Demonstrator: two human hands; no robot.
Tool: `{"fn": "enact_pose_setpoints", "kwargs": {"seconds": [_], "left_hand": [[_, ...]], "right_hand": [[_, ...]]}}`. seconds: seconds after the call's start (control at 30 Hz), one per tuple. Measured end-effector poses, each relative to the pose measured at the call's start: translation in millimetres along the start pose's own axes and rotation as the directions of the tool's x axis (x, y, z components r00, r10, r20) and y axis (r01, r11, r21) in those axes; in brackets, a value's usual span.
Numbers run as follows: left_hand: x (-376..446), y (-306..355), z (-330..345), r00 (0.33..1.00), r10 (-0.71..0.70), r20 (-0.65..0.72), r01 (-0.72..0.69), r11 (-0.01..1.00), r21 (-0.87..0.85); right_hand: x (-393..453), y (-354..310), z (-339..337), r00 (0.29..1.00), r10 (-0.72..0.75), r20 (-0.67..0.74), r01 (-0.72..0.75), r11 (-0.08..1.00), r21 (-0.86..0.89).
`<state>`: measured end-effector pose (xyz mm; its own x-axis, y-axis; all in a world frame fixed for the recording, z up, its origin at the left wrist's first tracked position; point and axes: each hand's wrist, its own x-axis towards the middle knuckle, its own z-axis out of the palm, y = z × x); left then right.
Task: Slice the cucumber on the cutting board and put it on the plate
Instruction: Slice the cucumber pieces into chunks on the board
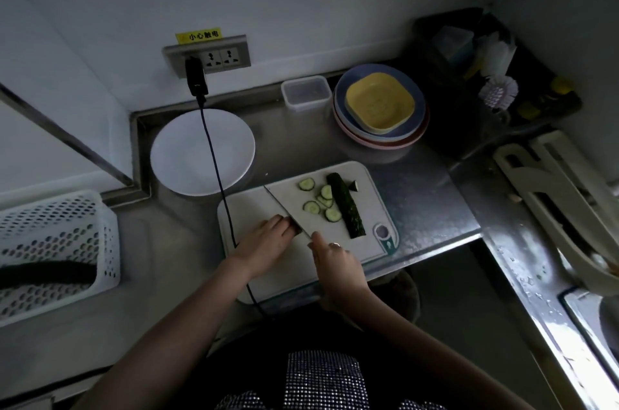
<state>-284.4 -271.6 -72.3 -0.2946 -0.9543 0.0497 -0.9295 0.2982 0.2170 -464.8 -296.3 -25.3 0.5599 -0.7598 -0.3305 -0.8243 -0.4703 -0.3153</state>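
The left hand is gripping the knife handle over the cutting board. The right hand is pinching the blade's near edge. Cucumber slices are lying beside the remaining cucumber on the board.

Lying on one cutting board: one long cucumber piece, one cut end, about five slices, one knife. Sitting nearby: one white plate, one stack of plates, one clear container, one basket holding one whole cucumber.
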Motion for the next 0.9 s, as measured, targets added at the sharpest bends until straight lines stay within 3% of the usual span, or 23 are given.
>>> {"fn": "enact_pose_setpoints", "kwargs": {"seconds": [0.1, 0.53, 0.9], "left_hand": [[-2.0, 3.5, 1.2, 1.0, -0.024, -0.008, 0.023, 0.999, -0.04], [-2.4, 15.6, 3.4, 0.993, -0.104, -0.051, 0.108, 0.99, 0.087], [-4.4, 5.6, 4.6, 0.997, -0.01, -0.082, 0.011, 1.0, 0.017]], "right_hand": [[1.8, 0.9, 1.1, 1.0, -0.008, 0.004, 0.008, 1.0, 0.026], [7.3, 10.4, 8.8, 0.996, -0.069, 0.048, 0.072, 0.996, -0.056], [8.9, 8.4, 16.1, 0.991, 0.027, 0.127, -0.02, 0.998, -0.062]]}}
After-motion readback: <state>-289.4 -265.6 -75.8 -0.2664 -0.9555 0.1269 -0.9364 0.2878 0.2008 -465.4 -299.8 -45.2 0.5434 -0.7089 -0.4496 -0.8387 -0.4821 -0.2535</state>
